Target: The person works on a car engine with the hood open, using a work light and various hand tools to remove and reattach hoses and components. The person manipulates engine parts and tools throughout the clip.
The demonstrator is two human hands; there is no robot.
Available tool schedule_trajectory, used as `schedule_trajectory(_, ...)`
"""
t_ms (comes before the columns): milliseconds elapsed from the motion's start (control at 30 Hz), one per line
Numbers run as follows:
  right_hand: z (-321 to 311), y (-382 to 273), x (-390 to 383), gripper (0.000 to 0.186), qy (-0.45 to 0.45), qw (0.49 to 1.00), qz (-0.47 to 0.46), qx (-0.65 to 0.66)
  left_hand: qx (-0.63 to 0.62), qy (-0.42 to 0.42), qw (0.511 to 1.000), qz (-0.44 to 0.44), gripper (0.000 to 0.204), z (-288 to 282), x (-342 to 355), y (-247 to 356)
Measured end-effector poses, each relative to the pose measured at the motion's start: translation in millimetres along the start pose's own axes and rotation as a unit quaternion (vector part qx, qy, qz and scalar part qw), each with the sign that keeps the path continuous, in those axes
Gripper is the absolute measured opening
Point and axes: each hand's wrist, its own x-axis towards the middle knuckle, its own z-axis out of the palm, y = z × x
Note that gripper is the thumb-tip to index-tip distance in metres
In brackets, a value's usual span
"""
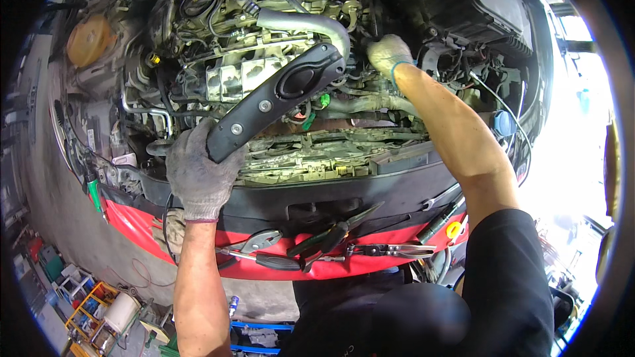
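My left hand [204, 166], in a grey knit glove, is closed around the lower end of a long black work light [254, 114]. Two round metal discs and an oval ring mark the back of the lamp, which lies slantwise over the engine [241, 76]. A bright patch lights the engine parts beneath it. Deeper in the bay, my right hand [391, 56], also gloved, is curled beside the right end of the engine. Its fingertips are hidden, and whatever they grip cannot be made out. A thick grey hose [307, 23] curves past the lamp's upper end.
Pliers [261, 241], long-nose pliers [335, 235], locking pliers [390, 250] and a wrench [442, 198] lie along the front edge on a red cover [139, 219]. An orange tank [91, 41] stands at the left, a black box [476, 6] at the right.
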Motion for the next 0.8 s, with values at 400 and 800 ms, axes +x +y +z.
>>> schedule_trajectory(400, -12, 63, 19, 0.050, 0.110, 0.981, -0.123, -0.104, -0.001, 0.030, 0.999, 0.023, 0.061, -2, 1, 4)
schedule_trajectory(800, 12, 79, 31, 0.037, 0.112, 0.958, -0.160, -0.211, -0.042, 0.005, 0.999, 0.029, 0.065, -6, 4, 5)
